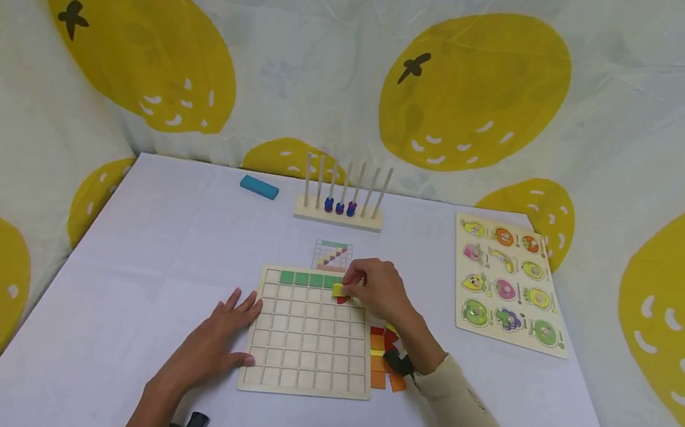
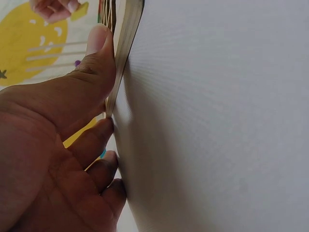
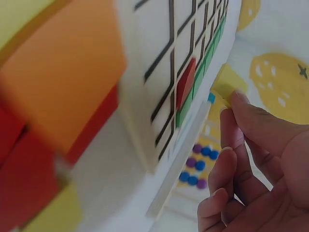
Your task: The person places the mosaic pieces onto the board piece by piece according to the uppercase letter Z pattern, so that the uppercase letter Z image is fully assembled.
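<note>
A wooden grid board (image 1: 310, 340) lies on the white table, with several green tiles (image 1: 302, 279) in its top row. Below them, a red tile (image 3: 185, 83) sits near the right end. Between thumb and fingertips my right hand (image 1: 377, 289) pinches a small yellow tile (image 3: 229, 82) above the board's upper right part. My left hand (image 1: 214, 336) rests at the board's left side, fingers spread and thumb (image 2: 98, 41) on its edge. Orange, red and yellow loose tiles (image 1: 377, 363) lie along the board's right side, partly hidden by the right wrist.
A printed pattern card (image 1: 333, 255) lies just behind the board. Farther back stand a peg rack (image 1: 337, 220) with blue and purple beads and a blue block (image 1: 259, 187). On the right lies a fruit puzzle board (image 1: 515, 279).
</note>
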Motion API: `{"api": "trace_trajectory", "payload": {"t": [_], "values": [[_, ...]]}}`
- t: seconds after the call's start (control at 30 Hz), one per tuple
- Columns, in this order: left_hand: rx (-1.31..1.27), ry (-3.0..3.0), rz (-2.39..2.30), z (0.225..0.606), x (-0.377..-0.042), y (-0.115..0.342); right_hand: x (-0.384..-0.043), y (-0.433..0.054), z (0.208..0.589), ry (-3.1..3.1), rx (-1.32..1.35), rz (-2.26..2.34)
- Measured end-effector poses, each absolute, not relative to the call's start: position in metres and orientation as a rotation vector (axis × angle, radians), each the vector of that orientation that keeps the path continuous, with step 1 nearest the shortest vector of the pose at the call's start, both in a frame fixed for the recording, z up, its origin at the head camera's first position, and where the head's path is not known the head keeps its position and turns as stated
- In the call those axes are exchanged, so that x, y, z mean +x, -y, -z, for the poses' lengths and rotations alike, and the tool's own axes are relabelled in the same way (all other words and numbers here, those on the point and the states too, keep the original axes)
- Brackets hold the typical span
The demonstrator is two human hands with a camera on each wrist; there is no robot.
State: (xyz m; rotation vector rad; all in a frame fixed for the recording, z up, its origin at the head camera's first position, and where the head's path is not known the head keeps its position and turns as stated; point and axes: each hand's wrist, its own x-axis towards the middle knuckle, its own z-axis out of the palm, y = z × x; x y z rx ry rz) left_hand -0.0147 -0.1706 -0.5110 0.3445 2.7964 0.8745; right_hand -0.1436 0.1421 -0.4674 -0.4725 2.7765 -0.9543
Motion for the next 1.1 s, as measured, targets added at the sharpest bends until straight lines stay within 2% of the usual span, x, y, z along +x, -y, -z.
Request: {"api": "trace_trajectory", "payload": {"t": [0.37, 1.1], "values": [[0.337, -2.792, -0.882, 0.512, -0.014, 0.171, -0.140, -0.119, 0.479, -2.807, -0.551, 0.814], [0.361, -2.818, -0.884, 0.513, -0.013, 0.172, -0.144, -0.116, 0.480, -2.819, -0.516, 0.665]]}}
